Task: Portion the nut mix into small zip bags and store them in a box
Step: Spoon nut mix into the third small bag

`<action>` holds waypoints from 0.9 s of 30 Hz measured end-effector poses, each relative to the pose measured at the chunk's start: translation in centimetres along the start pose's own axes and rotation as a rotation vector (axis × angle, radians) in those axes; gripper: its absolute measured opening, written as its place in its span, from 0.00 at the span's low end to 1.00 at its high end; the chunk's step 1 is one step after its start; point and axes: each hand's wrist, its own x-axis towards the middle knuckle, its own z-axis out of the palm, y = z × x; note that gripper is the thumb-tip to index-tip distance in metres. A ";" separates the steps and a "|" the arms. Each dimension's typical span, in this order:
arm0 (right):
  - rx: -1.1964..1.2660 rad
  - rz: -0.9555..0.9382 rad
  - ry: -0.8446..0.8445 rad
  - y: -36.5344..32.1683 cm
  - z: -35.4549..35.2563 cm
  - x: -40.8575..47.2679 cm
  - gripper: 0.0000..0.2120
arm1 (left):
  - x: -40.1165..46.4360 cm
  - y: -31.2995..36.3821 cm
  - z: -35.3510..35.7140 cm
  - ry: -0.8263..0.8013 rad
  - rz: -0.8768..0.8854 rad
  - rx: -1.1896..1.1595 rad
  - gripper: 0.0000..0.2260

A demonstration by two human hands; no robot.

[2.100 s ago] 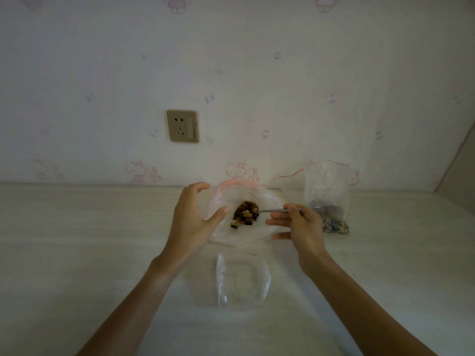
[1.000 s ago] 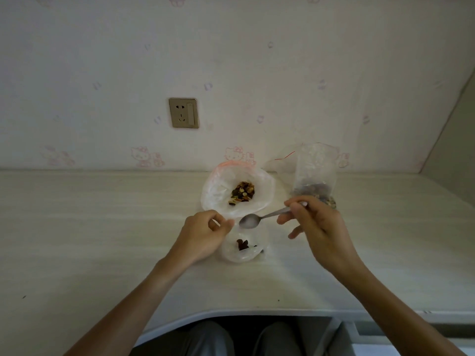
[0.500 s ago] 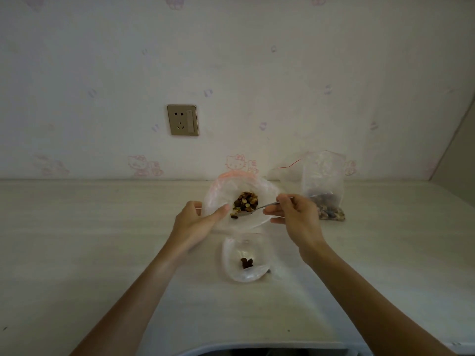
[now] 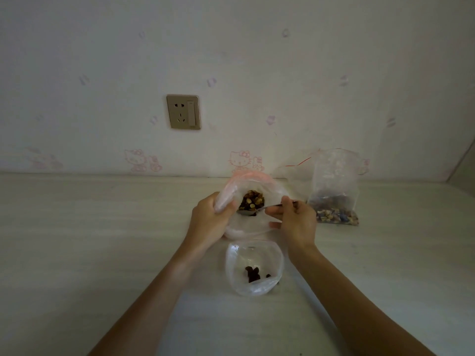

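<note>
Head view: since half a second ago, your left hand (image 4: pixel 209 222) fingers have curled around the nut bag (image 4: pixel 240 231) rim. Your right hand (image 4: pixel 295 218) pinches the spoon (image 4: pixel 250 211), bowl inside. The small zip bag (image 4: pixel 253 265) lies on the counter (image 4: pixel 90 240), nearer you.

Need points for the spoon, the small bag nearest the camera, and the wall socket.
spoon (image 4: pixel 248 211), head view, on the bowl, inside the big bag's mouth.
small bag (image 4: pixel 267 255), head view, on its clear upper wall.
wall socket (image 4: pixel 183 112), head view, on the plate's middle.
</note>
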 end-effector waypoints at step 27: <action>-0.041 0.006 -0.019 0.5 0.0 0.2 0.11 | 0.7 -1.1 -0.6 0.109 0.206 0.156 0.07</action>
